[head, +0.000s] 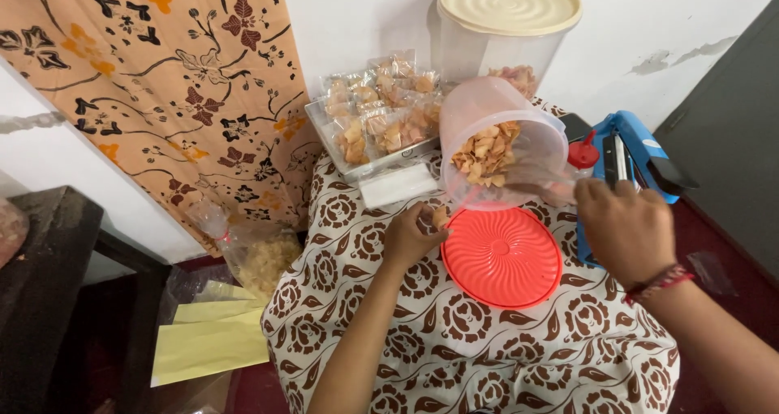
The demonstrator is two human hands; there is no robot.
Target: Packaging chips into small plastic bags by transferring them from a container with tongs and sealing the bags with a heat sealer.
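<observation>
The right hand (625,227) grips the tipped tub (503,142), so chips (485,150) could spill past the left hand (414,235), pinching one at 9 o'clock.

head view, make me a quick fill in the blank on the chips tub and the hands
1. The clear tub of chips is tipped on its ___.
2. The round lid lying flat on the patterned cloth is ___ in colour.
3. The ___ hand holds a chip by the lid's edge, while the other hand is at the tub's mouth.
4. The sealed snack packets sit in a ___.

Missing words: side; red; left; tray
</observation>
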